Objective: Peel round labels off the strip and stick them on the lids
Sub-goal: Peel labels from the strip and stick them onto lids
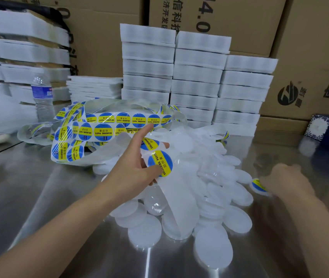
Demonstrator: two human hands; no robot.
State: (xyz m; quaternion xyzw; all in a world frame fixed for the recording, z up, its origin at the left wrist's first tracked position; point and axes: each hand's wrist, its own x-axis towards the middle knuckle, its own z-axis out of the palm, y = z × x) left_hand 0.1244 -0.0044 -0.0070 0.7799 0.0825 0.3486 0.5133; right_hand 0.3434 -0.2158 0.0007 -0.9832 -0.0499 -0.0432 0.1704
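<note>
While the left hand (pixel 137 167) pinches the clear strip (pixel 119 119) of blue-and-yellow round labels (pixel 160 163), white lids (pixel 211 245) lie heaped on the worktop (pixel 39 187). Blurred, the right hand (pixel 285 181) touches a labelled lid (pixel 258 186); its grip I cannot tell.

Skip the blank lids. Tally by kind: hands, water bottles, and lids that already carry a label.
Bare hands: 2, left hand holding the clear label strip, right hand
Clear plastic water bottle: 1
White round lid with blue-and-yellow label: 1
Total: 4
</note>
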